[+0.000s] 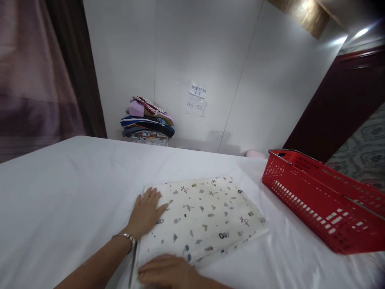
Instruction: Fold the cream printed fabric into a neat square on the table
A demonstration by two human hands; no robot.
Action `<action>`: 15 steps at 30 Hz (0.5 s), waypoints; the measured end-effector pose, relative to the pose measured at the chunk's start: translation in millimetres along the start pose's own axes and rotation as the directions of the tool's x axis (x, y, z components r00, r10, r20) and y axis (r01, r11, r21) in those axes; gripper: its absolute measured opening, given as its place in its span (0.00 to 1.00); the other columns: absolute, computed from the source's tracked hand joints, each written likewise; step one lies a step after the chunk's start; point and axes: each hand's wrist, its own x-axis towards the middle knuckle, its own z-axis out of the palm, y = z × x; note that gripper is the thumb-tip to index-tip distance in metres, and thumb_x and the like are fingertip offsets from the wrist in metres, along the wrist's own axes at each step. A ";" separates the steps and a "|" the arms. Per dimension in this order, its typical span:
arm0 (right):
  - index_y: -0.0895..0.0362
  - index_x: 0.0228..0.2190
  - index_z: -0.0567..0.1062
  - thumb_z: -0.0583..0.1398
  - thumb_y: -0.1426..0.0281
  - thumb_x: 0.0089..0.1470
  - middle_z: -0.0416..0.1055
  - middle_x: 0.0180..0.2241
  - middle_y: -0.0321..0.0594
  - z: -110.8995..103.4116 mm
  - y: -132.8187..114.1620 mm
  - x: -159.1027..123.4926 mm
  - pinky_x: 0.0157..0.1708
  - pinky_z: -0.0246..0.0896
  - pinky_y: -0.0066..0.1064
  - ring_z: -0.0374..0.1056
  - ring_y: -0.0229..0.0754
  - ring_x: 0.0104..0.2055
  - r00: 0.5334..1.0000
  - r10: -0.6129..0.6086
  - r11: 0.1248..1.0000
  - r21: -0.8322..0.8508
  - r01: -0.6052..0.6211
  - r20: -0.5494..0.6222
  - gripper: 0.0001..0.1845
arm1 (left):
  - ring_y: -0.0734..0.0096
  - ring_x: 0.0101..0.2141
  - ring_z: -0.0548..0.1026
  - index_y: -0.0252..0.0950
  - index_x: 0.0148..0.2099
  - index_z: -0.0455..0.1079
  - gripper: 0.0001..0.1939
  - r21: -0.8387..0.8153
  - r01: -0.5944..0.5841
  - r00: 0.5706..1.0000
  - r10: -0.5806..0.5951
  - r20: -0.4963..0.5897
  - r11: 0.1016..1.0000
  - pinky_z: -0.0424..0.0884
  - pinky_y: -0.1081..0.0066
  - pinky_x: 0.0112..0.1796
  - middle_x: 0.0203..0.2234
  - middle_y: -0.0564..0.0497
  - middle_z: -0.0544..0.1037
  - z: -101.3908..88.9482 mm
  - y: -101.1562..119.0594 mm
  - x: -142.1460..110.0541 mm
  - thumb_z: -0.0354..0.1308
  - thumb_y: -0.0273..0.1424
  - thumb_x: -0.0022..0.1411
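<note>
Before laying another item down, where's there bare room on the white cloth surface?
Widest: the white cloth surface left of the left hand. A narrower strip lies between the cream printed rectangular fabric and the red perforated plastic basket. Crowded: the fabric's left side, under that hand and the right hand.

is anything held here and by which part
No hold shows: the left hand lies flat on the patterned cloth near its far left corner. The right hand rests on the cloth's near left part; whether it pinches fabric is hidden.
</note>
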 end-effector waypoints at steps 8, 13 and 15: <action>0.57 0.54 0.63 0.50 0.63 0.57 0.58 0.58 0.46 -94.8 73.2 21.4 0.58 0.46 0.43 0.50 0.45 0.61 0.876 0.453 0.872 -0.123 -0.474 -0.165 0.24 | 0.55 0.62 0.45 0.33 0.59 0.59 0.30 0.005 0.029 1.000 -0.029 -0.010 1.000 0.42 0.48 0.57 0.60 0.44 0.55 -0.5 3.9 -0.3 0.41 0.46 0.61; 0.62 0.59 0.53 0.45 0.54 0.59 0.43 0.63 0.48 -91.5 138.9 48.7 0.60 0.30 0.47 0.34 0.49 0.65 0.808 0.585 0.778 -0.328 -0.536 0.068 0.34 | 0.53 0.62 0.43 0.36 0.59 0.59 0.29 -0.014 0.061 0.998 -0.061 0.017 0.998 0.42 0.44 0.56 0.61 0.45 0.55 -4.4 7.2 -2.4 0.41 0.46 0.60; 0.62 0.60 0.51 0.42 0.53 0.59 0.41 0.63 0.47 -85.6 154.1 50.2 0.60 0.27 0.46 0.32 0.47 0.65 0.783 0.617 0.749 -0.367 -0.552 0.083 0.35 | 0.52 0.62 0.43 0.36 0.59 0.58 0.29 -0.026 0.074 0.997 -0.073 0.039 0.997 0.42 0.43 0.55 0.61 0.45 0.54 -6.3 8.2 -2.5 0.41 0.46 0.60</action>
